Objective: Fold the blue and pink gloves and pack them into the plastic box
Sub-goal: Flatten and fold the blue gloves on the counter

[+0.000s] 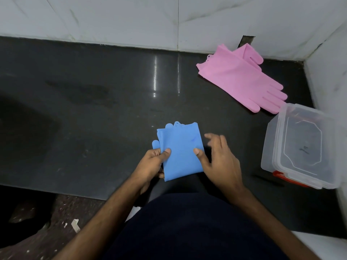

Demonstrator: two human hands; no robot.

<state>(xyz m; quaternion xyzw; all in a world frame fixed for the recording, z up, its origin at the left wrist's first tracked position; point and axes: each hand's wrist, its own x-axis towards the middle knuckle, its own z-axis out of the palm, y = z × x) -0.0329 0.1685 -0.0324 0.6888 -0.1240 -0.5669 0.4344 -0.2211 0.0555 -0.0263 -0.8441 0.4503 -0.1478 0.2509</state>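
Observation:
The blue gloves [180, 149] lie folded into a compact rectangle near the front edge of the dark counter [93, 113]. My left hand [153, 162] pinches their left edge, thumb on top. My right hand [218, 158] has its thumb on the right edge of the blue gloves, while its fingers spread out loosely beside them. The pink gloves [240, 77] lie flat and unfolded at the back right, one over the other. The clear plastic box [300, 145] stands at the right, with red clips at its near end.
White marble walls [112, 17] close the counter at the back and on the right. The counter's front edge runs just below my hands, and a speckled floor with debris [62, 222] shows beneath it on the left.

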